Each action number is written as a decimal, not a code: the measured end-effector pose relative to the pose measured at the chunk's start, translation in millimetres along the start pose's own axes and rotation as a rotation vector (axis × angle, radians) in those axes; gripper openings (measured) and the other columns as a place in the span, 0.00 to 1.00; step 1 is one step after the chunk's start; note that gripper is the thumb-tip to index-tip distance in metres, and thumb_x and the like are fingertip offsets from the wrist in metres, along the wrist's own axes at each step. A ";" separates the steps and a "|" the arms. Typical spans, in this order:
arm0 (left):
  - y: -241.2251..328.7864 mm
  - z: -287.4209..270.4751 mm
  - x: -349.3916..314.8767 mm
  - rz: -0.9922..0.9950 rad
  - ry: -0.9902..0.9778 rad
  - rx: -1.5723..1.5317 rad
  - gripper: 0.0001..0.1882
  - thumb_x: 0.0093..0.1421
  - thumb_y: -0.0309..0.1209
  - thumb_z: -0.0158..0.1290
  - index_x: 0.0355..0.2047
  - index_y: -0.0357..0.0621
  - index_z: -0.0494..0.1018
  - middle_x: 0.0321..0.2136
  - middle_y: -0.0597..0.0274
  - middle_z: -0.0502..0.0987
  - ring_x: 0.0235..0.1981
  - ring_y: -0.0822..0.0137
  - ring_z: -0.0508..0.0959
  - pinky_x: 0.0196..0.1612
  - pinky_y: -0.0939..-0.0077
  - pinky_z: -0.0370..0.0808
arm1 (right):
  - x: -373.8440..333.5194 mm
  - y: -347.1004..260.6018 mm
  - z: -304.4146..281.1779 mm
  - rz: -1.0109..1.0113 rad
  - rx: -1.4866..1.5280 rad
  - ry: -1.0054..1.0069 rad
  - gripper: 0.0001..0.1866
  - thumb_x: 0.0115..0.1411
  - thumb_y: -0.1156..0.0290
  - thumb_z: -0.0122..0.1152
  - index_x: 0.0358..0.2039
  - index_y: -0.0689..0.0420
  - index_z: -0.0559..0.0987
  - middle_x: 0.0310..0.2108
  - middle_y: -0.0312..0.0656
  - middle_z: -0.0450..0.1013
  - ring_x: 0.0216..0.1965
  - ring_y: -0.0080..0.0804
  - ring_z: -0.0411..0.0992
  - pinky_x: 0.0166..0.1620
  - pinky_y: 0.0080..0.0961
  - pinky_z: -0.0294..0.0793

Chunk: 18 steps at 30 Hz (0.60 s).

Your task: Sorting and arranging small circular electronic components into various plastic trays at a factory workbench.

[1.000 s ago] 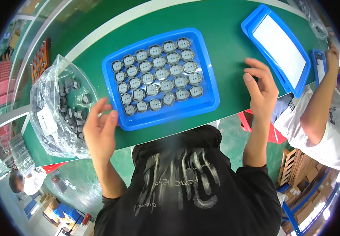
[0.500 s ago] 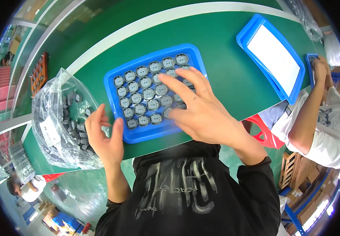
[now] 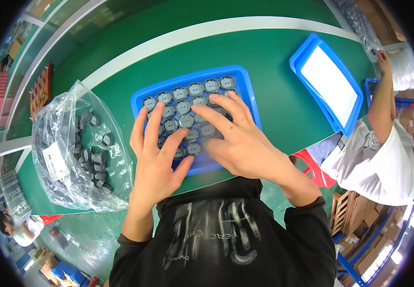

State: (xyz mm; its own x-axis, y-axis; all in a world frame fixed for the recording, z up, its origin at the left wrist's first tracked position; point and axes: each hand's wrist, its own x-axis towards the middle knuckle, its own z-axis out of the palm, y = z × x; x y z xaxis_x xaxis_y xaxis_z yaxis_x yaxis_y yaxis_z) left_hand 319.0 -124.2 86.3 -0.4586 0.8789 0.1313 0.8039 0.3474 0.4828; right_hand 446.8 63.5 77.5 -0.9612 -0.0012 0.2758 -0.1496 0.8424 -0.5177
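Observation:
A blue tray (image 3: 251,95) lies on the green table, with rows of small grey two-hole plastic parts (image 3: 180,93) standing in it. My left hand (image 3: 153,168) rests over the tray's left side, fingers spread and fingertips touching the parts. Over the right side is my right hand (image 3: 250,146), its fingers stretched apart on top of the parts; its thumb is smeared by motion near the front rows. I see nothing held in either hand. Both hands hide many of the front and right-hand parts.
To the left sits a clear plastic bag (image 3: 49,136) with loose grey parts (image 3: 99,158) inside. Stacked blue trays (image 3: 297,61) with a white sheet (image 3: 335,86) lie at the right. A co-worker in a white shirt (image 3: 374,165) works beyond them. An orange rack (image 3: 39,93) stands far left.
My left hand has moved right, from beside the bag onto the parts in the tray. My right hand stays over the tray. The co-worker's arm has reached up and away.

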 end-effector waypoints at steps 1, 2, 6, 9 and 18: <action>-0.4 0.1 0.1 -0.001 0.013 -0.006 0.28 0.42 0.27 0.70 0.47 0.47 0.79 0.72 0.48 0.55 0.72 0.39 0.50 0.69 0.46 0.56 | 0.2 -1.2 -0.1 0.008 -0.008 -0.006 0.07 0.50 0.75 0.66 0.20 0.60 0.77 0.65 0.50 0.64 0.68 0.59 0.55 0.69 0.65 0.53; -0.8 -0.2 -0.4 -0.003 0.026 -0.012 0.28 0.42 0.27 0.70 0.47 0.47 0.79 0.72 0.49 0.55 0.72 0.39 0.51 0.69 0.46 0.56 | 0.6 -2.8 0.3 0.009 -0.005 -0.005 0.07 0.50 0.75 0.66 0.20 0.60 0.77 0.65 0.50 0.64 0.68 0.59 0.55 0.69 0.65 0.53; -0.9 1.0 -0.4 -0.011 0.038 -0.013 0.28 0.42 0.27 0.70 0.48 0.48 0.79 0.71 0.49 0.56 0.72 0.39 0.51 0.69 0.46 0.56 | 0.5 -4.6 0.4 0.022 -0.021 -0.010 0.06 0.50 0.74 0.67 0.21 0.60 0.78 0.65 0.50 0.64 0.68 0.59 0.55 0.69 0.66 0.53; -1.3 1.4 -0.1 -0.015 0.042 -0.029 0.29 0.42 0.27 0.71 0.48 0.48 0.79 0.71 0.49 0.56 0.72 0.38 0.51 0.69 0.45 0.56 | -0.4 -4.6 1.3 0.032 -0.024 -0.013 0.05 0.50 0.74 0.68 0.23 0.59 0.79 0.65 0.49 0.64 0.68 0.59 0.54 0.69 0.66 0.52; -5.1 -8.1 -4.8 -0.001 -0.019 0.022 0.32 0.41 0.27 0.71 0.51 0.48 0.78 0.71 0.49 0.56 0.71 0.37 0.51 0.68 0.44 0.57 | -20.0 2.6 -16.4 0.166 0.049 0.205 0.10 0.48 0.73 0.71 0.32 0.57 0.81 0.64 0.49 0.67 0.68 0.57 0.57 0.68 0.55 0.55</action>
State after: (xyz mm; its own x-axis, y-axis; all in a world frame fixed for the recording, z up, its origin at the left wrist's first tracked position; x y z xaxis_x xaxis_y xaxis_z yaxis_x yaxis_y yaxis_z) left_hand 314.0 -132.8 90.2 -0.4523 0.8845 0.1145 0.8117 0.3551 0.4638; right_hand 469.4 74.5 83.9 -0.9072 0.2479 0.3398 -0.0100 0.7950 -0.6066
